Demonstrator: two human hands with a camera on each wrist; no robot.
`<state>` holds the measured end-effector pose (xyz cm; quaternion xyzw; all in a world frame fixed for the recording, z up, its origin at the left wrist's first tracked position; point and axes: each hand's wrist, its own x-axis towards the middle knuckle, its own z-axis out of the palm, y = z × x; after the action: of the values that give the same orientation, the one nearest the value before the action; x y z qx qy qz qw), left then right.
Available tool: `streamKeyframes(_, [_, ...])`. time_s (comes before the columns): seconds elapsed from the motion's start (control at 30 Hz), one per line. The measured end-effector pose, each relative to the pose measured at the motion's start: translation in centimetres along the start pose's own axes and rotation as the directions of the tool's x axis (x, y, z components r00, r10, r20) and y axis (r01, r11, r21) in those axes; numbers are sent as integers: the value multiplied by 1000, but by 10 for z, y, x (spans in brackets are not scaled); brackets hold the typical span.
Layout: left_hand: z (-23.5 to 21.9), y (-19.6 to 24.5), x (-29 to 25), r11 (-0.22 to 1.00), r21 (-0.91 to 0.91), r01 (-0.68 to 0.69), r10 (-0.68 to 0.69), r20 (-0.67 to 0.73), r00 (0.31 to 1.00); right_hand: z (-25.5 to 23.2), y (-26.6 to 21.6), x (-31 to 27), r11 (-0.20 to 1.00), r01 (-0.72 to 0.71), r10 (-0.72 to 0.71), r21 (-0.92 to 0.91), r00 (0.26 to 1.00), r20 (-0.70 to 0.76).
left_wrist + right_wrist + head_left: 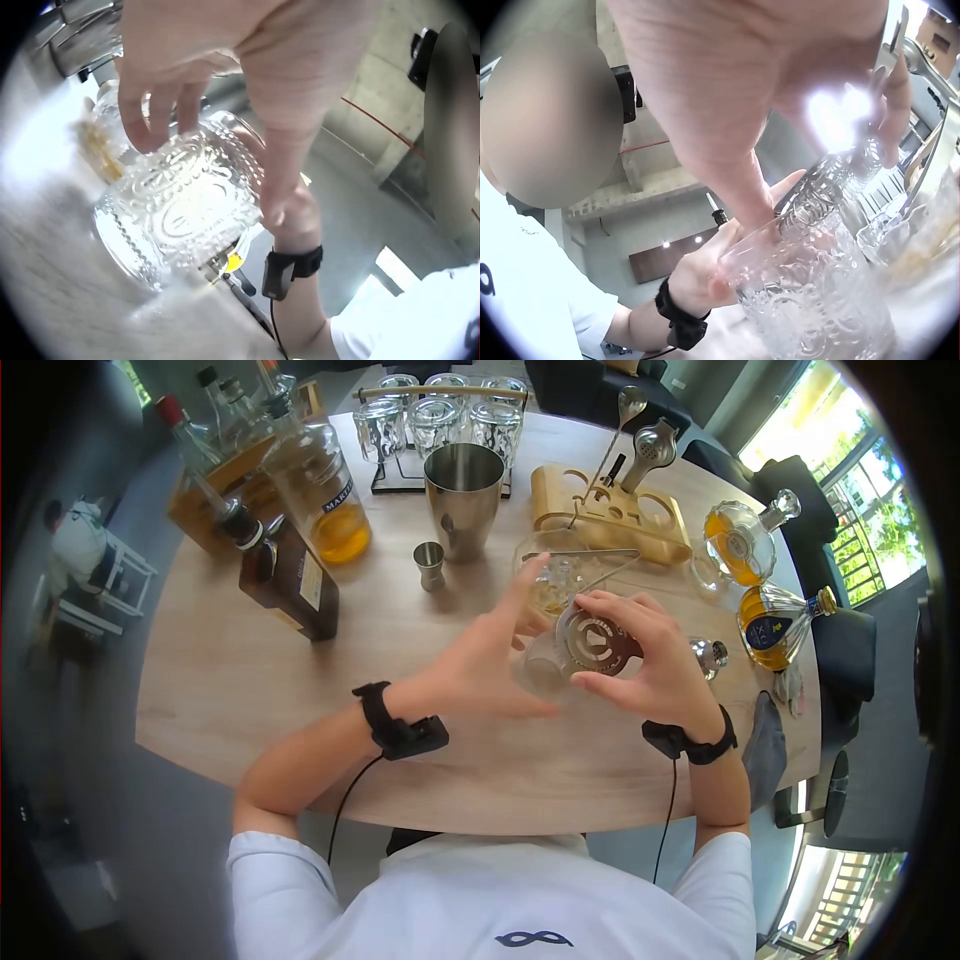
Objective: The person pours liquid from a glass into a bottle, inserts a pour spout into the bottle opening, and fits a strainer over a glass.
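Observation:
In the head view my right hand (655, 655) holds a metal cocktail strainer (597, 643) by its edges, thumb on the near side and fingers on the far side. The strainer's spring coil (814, 202) shows tilted at the mouth of a patterned mixing glass (810, 307). My left hand (480, 655) is blurred, with thumb and fingers spread about the left side of this glass. From the left wrist, its fingers and thumb reach down either side of the embossed glass (199, 202). Just beyond stands a glass with ice (555, 585), metal tongs (590, 552) across it.
A steel shaker tin (464, 500) and a jigger (429, 565) stand behind. Bottles rise at left, including a dark bottle (290, 580); decanters (740, 540) stand at right. A wooden bar-tool stand (610, 515) and a rack of upturned glasses (437, 425) are at the back.

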<state>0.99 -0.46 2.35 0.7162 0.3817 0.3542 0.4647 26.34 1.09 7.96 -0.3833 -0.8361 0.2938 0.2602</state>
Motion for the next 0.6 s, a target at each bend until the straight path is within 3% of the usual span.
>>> streamKeyframes(0.07, [-11, -10, 5, 998, -51, -22, 32, 203, 979, -3, 6, 0, 999, 31, -32, 18, 998, 45])
streamKeyframes(0.1, [-13, -16, 6, 999, -45, -22, 31, 200, 979, -3, 8, 1, 998, 60, -62, 32, 993, 96])
streamKeyframes(0.17, [-16, -27, 6, 982, -169, 90, -25, 352, 936, -1, 7, 1, 996, 67, -72, 62, 993, 94])
streamKeyframes(0.27, [-18, -25, 5, 970, -198, 145, -53, 408, 911, 0, 6, 0, 995, 68, -74, 75, 993, 87])
streamKeyframes(0.4, [-10, -17, 1, 981, -150, 120, -54, 383, 922, 2, -2, -3, 999, 17, -19, 40, 998, 52])
streamKeyframes(0.47, [9, -14, -7, 984, 75, -165, 147, 202, 968, 3, -6, -5, 1000, 29, -29, 2, 999, 42])
streamKeyframes(0.5, [15, -10, -7, 984, 72, -162, 145, 201, 969, 3, -7, -5, 998, 45, -44, -39, 998, 33])
streamKeyframes(0.57, [21, 1, -10, 999, -44, 23, -19, 89, 996, 4, -6, -6, 999, 32, -32, -8, 998, 49])
streamKeyframes(0.6, [18, -1, -9, 999, -42, 26, -22, 89, 996, 3, -5, -5, 1000, 23, -23, 15, 998, 53])
